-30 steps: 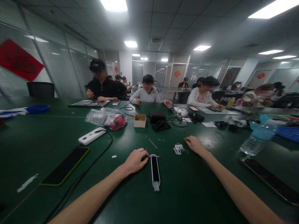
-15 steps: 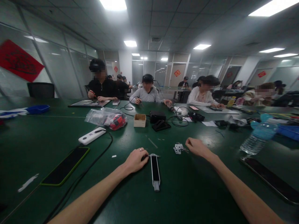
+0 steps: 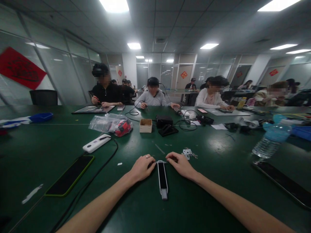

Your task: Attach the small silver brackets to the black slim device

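Observation:
A narrow black-and-white strip-shaped device (image 3: 162,178) lies lengthwise on the green table (image 3: 194,200) right in front of me. My left hand (image 3: 142,167) rests with curled fingers pinched against the far left end of the device. My right hand (image 3: 181,164) has its fingertips at the far right end of the same device, fingers bent. A small cluster of white metal parts (image 3: 188,152) lies just beyond my right hand.
A black phone with a green edge (image 3: 70,175), a white power bank (image 3: 96,143) with a black cable, a plastic bag with red items (image 3: 111,123), a small cardboard box (image 3: 145,125), a water bottle (image 3: 270,137), another phone (image 3: 282,184). Several people sit opposite.
My right hand has moved left from beside the small metal parts to the far end of the strip device. The left hand has stayed where it was.

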A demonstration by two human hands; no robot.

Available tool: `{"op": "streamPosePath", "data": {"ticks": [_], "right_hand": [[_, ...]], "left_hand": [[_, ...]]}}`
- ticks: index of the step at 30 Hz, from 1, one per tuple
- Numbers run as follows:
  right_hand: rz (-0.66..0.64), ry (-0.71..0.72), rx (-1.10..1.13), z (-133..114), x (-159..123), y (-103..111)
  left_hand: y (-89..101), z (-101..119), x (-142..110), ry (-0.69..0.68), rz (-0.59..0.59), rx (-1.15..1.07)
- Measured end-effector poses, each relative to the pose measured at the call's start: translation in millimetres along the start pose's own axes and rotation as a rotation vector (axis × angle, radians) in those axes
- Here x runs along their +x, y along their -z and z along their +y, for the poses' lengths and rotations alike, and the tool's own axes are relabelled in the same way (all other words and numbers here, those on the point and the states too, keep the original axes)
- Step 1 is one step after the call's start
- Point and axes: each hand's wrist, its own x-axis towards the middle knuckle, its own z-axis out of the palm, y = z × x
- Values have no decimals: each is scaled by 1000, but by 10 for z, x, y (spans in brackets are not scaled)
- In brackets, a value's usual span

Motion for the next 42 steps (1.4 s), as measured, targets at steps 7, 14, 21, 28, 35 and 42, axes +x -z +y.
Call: {"op": "streamPosePath", "data": {"ticks": [7, 14, 21, 28, 35, 42], "right_hand": [[-57, 18, -69, -46, -99, 63], [-57, 31, -61, 5, -53, 26], [-58, 27, -52, 30, -23, 8], [-63, 2, -65, 55, -29, 12], [-96, -5, -42, -42, -53, 71], [-106, -36, -16, -91, -62, 95]], "left_hand": [[-10, -7, 0, -15, 11, -8], [-22, -10, -3, -46, 4, -12], [-12, -3, -1, -68, -6, -7], [8, 10, -3, -59, -21, -25], [-7, -8, -7, -63, -7, -31], [-14, -16, -2, -61, -16, -18]]}}
